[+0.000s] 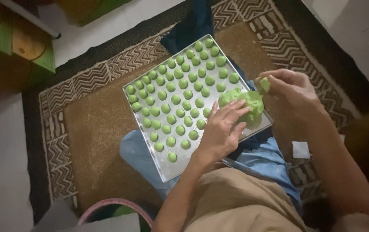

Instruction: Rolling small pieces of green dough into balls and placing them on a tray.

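Bright green everywhere on the silver-grey metal baking tray (150, 154): rows of small green dough balls (175, 99) and, at the tray's right edge, a lump of green dough (253, 103) in the same shade. Under the tray, a light blue cloth (266, 161), with a dark blue one (193, 25) past its far corner. Around it all, a brown rug (94, 124) bordered in dark brown and cream zigzags. Below the tray, tan fabric (236, 202) and a pink-rimmed bowl (115, 206); right of the tray, a white scrap (300, 149).
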